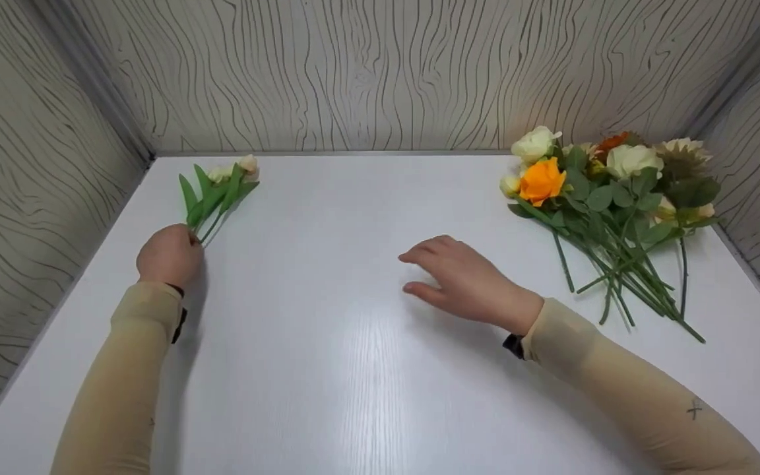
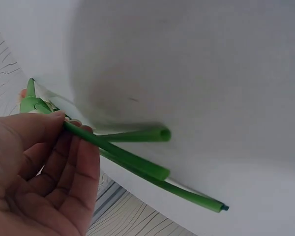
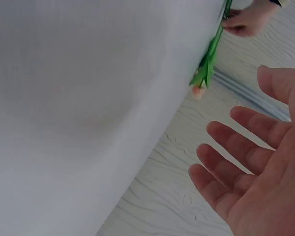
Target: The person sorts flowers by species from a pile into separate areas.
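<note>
While the left hand (image 1: 169, 254) holds a small bunch of pale cream and pinkish flowers with long green leaves (image 1: 212, 198) at the left of the head frame, the right hand (image 1: 469, 280) hovers right of centre over the white, faintly grained bench (image 1: 301, 369), its thumb and fingers apart in a wide, relaxed spread. The bunch slants up toward the bench's far edge, blooms uppermost, and in the head view the back of the hand hides the lower stems. The left wrist view shows what is covered there: thumb and fingertips pinch smooth green stems, three ends of which (image 2: 157, 172) fan out past the hand, the uppermost visibly hollow and the lowest tipped with something darker. In the right wrist view the right palm appears at the lower right, fingers slightly bent and separated, with the left hand and its bunch at the upper right. Only the head view shows the large heap of mixed flowers with dark green leaves (image 1: 611, 198) at the upper right of the frame, including a bright orange bloom (image 1: 542, 181) and a round white bloom (image 1: 634, 160), its crossed stems pointing downward.
</note>
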The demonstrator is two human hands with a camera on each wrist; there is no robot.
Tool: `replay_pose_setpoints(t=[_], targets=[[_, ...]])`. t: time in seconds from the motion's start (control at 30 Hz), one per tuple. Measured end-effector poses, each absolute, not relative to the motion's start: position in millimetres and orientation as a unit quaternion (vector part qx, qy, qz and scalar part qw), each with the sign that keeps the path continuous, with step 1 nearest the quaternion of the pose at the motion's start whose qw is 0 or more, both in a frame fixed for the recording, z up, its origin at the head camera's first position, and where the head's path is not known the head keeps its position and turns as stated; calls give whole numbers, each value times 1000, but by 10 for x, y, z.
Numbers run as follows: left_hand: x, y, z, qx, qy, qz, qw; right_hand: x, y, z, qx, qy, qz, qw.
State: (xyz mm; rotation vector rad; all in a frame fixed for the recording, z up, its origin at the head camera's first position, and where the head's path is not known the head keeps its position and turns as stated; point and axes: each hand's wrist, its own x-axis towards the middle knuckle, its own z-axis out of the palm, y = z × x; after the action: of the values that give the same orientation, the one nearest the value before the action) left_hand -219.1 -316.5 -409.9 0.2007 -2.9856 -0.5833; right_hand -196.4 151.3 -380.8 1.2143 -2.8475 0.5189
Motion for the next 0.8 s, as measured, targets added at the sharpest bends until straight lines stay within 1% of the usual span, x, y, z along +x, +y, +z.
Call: replay_pose_setpoints(t=[0.13, 0.3, 0.5, 0.6, 0.7, 0.8], targets=[[-2205, -3168, -4128, 71, -978, -189, 45, -1916, 1295, -3892, 442, -890, 110, 14], [-2213, -3199, -4157, 73, -978, -188, 53, -1887, 1202, -3951, 451, -888, 87, 0], [-2227, -3203, -4155, 74, -976, -200, 35, -1900, 1295, -3971, 425, -901, 71, -38], [-2241, -3168, -4132, 76, -977, -197, 35, -1925, 1391, -3965, 405, -910, 77, -50], [-2250, -3078, -4095, 75, -977, -191, 49, -1975, 1514, -3951, 381, -918, 94, -56], [-2261, -2913, -4072, 52, -977, -191, 79, -2046, 1672, -3922, 344, -930, 121, -53]])
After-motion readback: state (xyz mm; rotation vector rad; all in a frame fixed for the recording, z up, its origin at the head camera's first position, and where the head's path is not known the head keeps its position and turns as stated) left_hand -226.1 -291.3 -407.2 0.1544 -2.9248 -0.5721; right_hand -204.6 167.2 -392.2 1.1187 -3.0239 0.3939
